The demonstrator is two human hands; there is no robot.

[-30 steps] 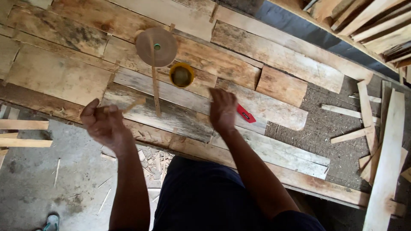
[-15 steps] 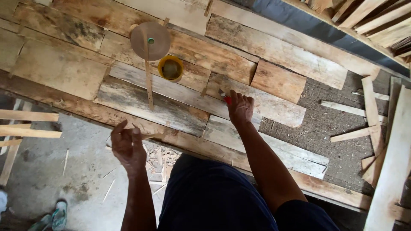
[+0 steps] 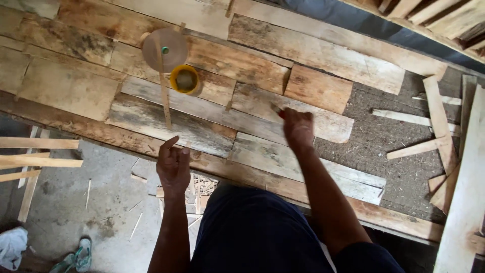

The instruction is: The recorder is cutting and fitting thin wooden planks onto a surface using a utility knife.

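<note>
1. Planks (image 3: 192, 126): weathered boards lay side by side as a rough work surface, edges butted so that small things could rest on them.
2. Concrete floor (image 3: 76, 207): it lay below the planks, strewn with splinters; loose slats (image 3: 35, 162) sat at its left edge.
3. Disc (image 3: 164, 48): a round wooden disc lay flat on the planks, a thin stick (image 3: 165, 101) running from it toward the person.
4. Cup (image 3: 185, 79): a yellow-rimmed cup stood upright just beside the disc, within reach.
5. Right hand (image 3: 298, 129): it was closed on a small red tool (image 3: 279, 112), pressed to a plank, apparently to mark or cut.
6. Left hand (image 3: 173, 164): it hung loosely curled and empty over the plank edge, thumb raised, near the stick's end.
</note>
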